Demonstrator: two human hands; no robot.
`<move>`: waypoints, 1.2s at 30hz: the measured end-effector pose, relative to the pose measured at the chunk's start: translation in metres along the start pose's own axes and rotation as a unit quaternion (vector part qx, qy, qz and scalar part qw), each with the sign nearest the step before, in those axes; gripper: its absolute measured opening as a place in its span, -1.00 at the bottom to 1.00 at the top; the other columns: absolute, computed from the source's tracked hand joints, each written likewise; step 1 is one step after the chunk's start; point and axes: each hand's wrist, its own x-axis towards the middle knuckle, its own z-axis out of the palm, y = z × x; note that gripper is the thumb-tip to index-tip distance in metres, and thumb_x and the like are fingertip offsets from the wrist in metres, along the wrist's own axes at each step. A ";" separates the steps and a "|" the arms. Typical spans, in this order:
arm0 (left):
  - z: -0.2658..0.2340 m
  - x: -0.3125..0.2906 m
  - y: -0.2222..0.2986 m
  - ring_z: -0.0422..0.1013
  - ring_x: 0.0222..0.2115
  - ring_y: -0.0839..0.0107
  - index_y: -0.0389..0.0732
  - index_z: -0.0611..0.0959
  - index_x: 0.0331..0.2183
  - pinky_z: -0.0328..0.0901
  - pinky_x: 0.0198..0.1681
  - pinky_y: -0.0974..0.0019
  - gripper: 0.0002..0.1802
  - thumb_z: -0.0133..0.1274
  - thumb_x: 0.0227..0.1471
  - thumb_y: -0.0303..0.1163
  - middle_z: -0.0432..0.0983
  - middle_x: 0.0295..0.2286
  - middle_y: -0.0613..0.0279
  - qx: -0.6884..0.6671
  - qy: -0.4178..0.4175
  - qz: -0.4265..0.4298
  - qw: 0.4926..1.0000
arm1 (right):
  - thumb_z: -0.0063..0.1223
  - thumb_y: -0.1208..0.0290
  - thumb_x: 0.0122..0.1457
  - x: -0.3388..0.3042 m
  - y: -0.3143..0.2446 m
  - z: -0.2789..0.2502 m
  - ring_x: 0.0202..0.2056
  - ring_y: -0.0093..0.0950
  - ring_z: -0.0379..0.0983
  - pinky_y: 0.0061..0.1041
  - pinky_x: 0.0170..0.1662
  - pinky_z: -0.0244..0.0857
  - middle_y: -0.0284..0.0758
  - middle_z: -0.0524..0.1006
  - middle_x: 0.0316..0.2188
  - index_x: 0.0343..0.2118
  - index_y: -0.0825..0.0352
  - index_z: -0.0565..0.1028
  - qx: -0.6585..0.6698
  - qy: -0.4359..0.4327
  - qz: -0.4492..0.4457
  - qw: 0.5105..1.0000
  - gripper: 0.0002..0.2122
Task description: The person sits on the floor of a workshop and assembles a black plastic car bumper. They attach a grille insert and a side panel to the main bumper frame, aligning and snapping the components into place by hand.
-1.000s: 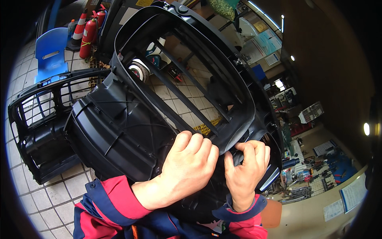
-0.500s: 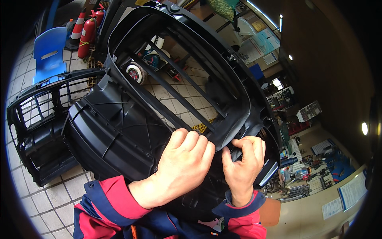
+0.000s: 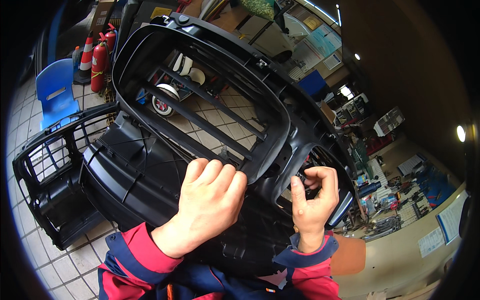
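A large black plastic car bumper [image 3: 205, 120] with a slatted grille opening fills the middle of the view, tilted in front of me. My left hand [image 3: 212, 197] is wrapped over the lower rim of that opening, knuckles up, with its fingertips hidden behind the edge. At a smaller opening on the right end, my right hand [image 3: 316, 197] has its thumb and curled fingers apart. I see nothing held between them. Its fingertips reach into the opening's dark inside. A ribbed black plastic panel [image 3: 130, 170] lies beyond my left hand.
Left on the tiled floor stand another black frame [image 3: 55, 185], a blue chair [image 3: 56, 92], a traffic cone [image 3: 86, 57] and red fire extinguishers [image 3: 99, 66]. A white-rimmed wheel [image 3: 164, 101] shows through the grille. Tools cover a workbench [image 3: 360, 277] at the right.
My right hand has moved from the rim beside the grille opening to the smaller opening, its thumb and fingers now wider apart. The bumper and my left hand appear slightly further left.
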 end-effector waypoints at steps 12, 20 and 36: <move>0.009 0.037 0.004 0.56 -0.25 0.07 -0.23 0.74 -0.08 0.40 -0.11 0.08 -0.47 0.54 -0.17 -0.56 0.61 -0.29 0.15 -0.028 -0.035 0.046 0.998 | 0.48 0.37 0.27 -0.047 0.012 0.010 -0.26 -0.19 0.65 -0.19 -0.25 0.55 -0.28 0.58 -0.33 -0.21 0.25 0.66 -0.032 -0.123 -0.082 0.989 -0.83; 0.051 0.051 0.007 0.51 -0.26 0.11 -0.22 0.82 -0.09 0.48 -0.17 0.09 -0.58 0.49 -0.08 -0.53 0.48 -0.24 0.15 0.009 -0.045 0.154 0.987 | 0.51 0.34 0.25 -0.062 0.029 0.016 -0.23 -0.22 0.67 -0.20 -0.21 0.58 -0.31 0.61 -0.31 -0.20 0.24 0.65 0.004 -0.082 -0.048 0.995 -0.80; 0.060 0.042 0.012 0.55 -0.23 0.15 -0.12 0.94 -0.08 0.50 -0.24 0.16 -0.50 0.59 -0.17 -0.51 0.59 -0.10 0.13 0.039 0.008 0.186 0.982 | 0.58 0.24 0.21 -0.071 0.034 0.012 -0.25 -0.22 0.68 -0.23 -0.20 0.59 -0.32 0.64 -0.29 -0.14 0.24 0.73 0.028 -0.069 -0.041 0.996 -0.73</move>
